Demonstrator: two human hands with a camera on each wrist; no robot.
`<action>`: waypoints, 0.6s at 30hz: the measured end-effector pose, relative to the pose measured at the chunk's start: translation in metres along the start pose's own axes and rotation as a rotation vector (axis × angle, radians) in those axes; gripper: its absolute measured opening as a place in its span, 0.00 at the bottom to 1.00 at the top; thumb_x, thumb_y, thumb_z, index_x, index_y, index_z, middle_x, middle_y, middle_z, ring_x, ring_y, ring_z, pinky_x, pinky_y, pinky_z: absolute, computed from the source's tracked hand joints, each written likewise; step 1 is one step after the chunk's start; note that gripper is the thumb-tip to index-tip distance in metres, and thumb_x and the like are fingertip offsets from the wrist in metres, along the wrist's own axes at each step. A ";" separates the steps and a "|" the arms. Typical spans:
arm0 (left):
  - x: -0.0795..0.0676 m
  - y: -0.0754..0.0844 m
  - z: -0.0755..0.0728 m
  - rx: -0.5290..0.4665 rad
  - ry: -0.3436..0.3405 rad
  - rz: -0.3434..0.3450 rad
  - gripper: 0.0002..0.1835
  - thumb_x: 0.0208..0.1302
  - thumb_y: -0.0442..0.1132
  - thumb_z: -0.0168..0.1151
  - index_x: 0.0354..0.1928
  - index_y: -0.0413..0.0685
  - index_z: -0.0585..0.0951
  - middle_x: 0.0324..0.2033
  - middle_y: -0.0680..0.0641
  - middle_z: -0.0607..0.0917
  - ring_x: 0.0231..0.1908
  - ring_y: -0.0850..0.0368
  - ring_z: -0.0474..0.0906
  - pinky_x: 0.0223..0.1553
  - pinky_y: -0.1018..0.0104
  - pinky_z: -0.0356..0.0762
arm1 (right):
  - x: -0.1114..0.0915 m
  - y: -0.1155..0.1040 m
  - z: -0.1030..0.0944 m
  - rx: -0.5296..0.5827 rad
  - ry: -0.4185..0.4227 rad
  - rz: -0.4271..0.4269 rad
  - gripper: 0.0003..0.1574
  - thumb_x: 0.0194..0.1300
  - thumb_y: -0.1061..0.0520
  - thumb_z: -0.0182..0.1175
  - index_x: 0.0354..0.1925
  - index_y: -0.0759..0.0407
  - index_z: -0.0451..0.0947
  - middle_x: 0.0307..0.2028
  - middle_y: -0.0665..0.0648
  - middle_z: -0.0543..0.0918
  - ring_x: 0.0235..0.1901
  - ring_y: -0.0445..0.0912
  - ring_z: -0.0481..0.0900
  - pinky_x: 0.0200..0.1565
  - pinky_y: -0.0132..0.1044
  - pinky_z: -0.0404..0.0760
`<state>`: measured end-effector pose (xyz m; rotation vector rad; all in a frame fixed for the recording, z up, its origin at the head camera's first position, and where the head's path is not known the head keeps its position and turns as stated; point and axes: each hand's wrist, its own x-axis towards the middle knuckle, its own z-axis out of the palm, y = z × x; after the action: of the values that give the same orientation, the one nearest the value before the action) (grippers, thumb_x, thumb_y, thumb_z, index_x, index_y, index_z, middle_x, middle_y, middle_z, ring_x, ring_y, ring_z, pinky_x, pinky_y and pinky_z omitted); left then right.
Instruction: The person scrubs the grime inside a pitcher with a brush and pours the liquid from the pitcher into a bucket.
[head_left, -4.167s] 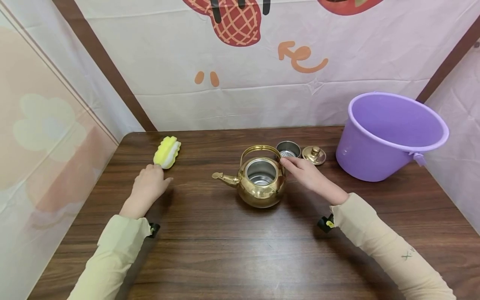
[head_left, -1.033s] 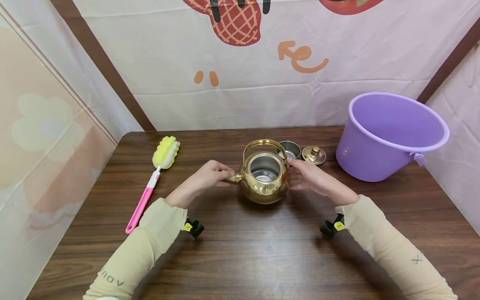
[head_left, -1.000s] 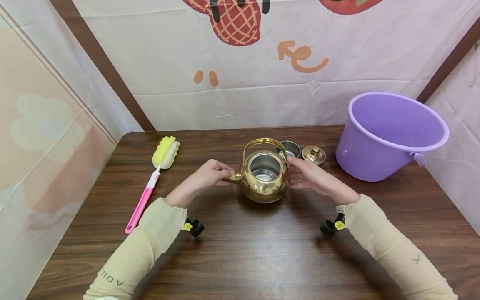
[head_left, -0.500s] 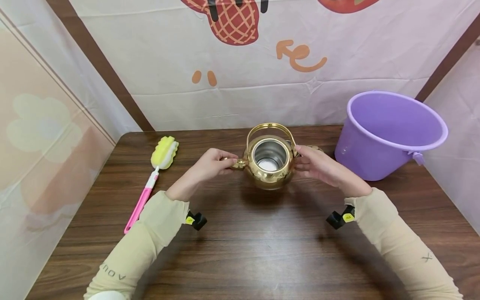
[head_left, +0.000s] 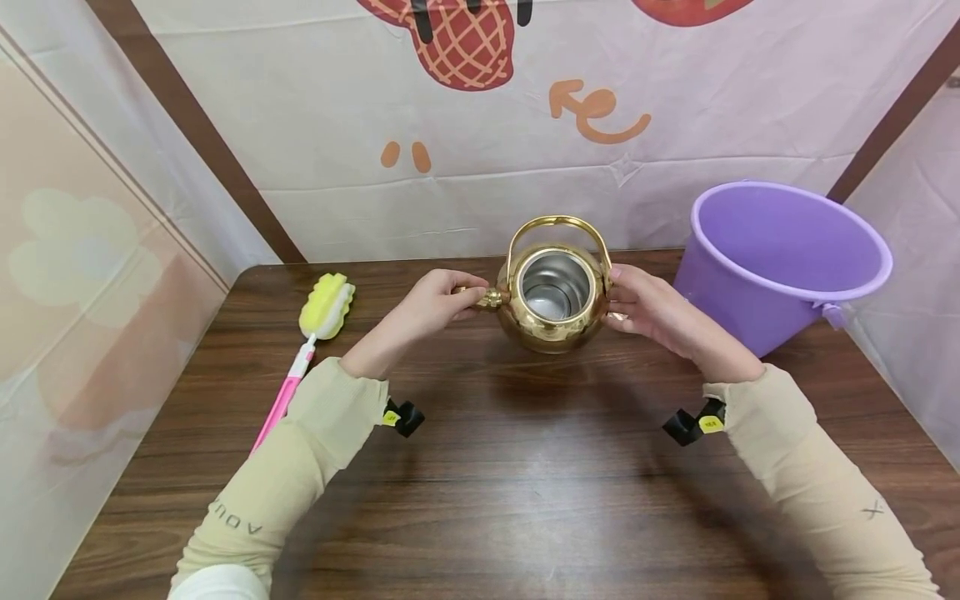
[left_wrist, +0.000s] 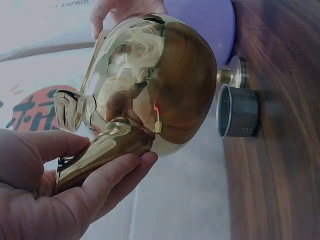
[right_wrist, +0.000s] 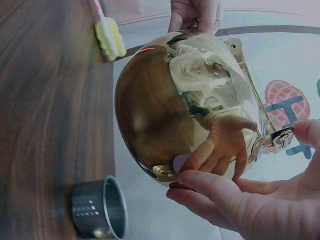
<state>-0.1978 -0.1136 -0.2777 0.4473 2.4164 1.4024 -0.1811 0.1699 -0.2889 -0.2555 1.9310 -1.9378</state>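
A brass-coloured teapot (head_left: pixel 553 336) without its lid is held up above the table, mouth tilted toward me, with its steel inside showing. My left hand (head_left: pixel 437 307) pinches the spout between thumb and fingers, as the left wrist view shows the spout (left_wrist: pixel 100 155) close up. On the opposite side my right hand (head_left: pixel 660 312) holds the teapot, thumb at the foot of the arched handle (head_left: pixel 558 222) and fingertips against the round body. Below and behind it, a perforated steel strainer (left_wrist: pixel 242 112) and the lid (left_wrist: pixel 236 75) stand on the table; both are hidden in the head view.
A sponge brush (head_left: pixel 326 307) with a yellow-white head and pink handle lies at the left, partly covered by my left sleeve. A purple bucket (head_left: pixel 750 321) stands at the right. The wooden table (head_left: pixel 525 500) ends at a printed cloth backdrop (head_left: pixel 480 200).
My left hand has gone from the brush to the spout. Both hands have lifted the teapot off the table and moved it away from me and slightly right, in front of the strainer and lid.
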 end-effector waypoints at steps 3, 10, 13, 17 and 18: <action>0.003 0.005 -0.001 -0.004 0.004 0.018 0.18 0.69 0.34 0.46 0.55 0.28 0.71 0.46 0.33 0.77 0.48 0.44 0.76 0.45 0.63 0.76 | -0.002 -0.006 -0.002 0.015 0.009 -0.013 0.38 0.70 0.48 0.42 0.67 0.69 0.45 0.58 0.71 0.60 0.45 0.40 0.74 0.46 0.31 0.74; 0.010 0.013 -0.003 0.058 0.037 0.068 0.18 0.68 0.35 0.47 0.54 0.30 0.72 0.47 0.37 0.78 0.44 0.49 0.78 0.43 0.66 0.76 | -0.005 -0.019 -0.006 0.012 0.038 -0.043 0.39 0.68 0.47 0.45 0.67 0.66 0.45 0.58 0.66 0.61 0.54 0.48 0.68 0.48 0.31 0.73; 0.014 0.018 -0.004 0.109 0.048 0.093 0.18 0.67 0.35 0.48 0.54 0.30 0.73 0.37 0.39 0.80 0.32 0.55 0.77 0.34 0.71 0.73 | -0.005 -0.023 -0.009 0.013 0.055 -0.060 0.40 0.68 0.47 0.46 0.68 0.66 0.45 0.59 0.67 0.61 0.55 0.49 0.68 0.48 0.30 0.73; 0.019 0.026 -0.005 0.151 0.056 0.132 0.18 0.67 0.36 0.49 0.53 0.31 0.74 0.26 0.45 0.77 0.23 0.62 0.67 0.25 0.72 0.65 | -0.006 -0.027 -0.013 0.035 0.064 -0.097 0.39 0.68 0.48 0.47 0.67 0.66 0.46 0.55 0.64 0.66 0.51 0.46 0.71 0.48 0.30 0.73; 0.020 0.028 -0.006 0.155 0.053 0.136 0.17 0.67 0.36 0.49 0.53 0.31 0.74 0.23 0.46 0.75 0.21 0.63 0.65 0.24 0.73 0.64 | -0.006 -0.028 -0.014 0.038 0.061 -0.105 0.39 0.68 0.48 0.47 0.67 0.67 0.47 0.53 0.62 0.68 0.51 0.45 0.72 0.47 0.30 0.73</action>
<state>-0.2154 -0.0964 -0.2521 0.6302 2.5921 1.2992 -0.1854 0.1844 -0.2611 -0.2959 1.9530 -2.0705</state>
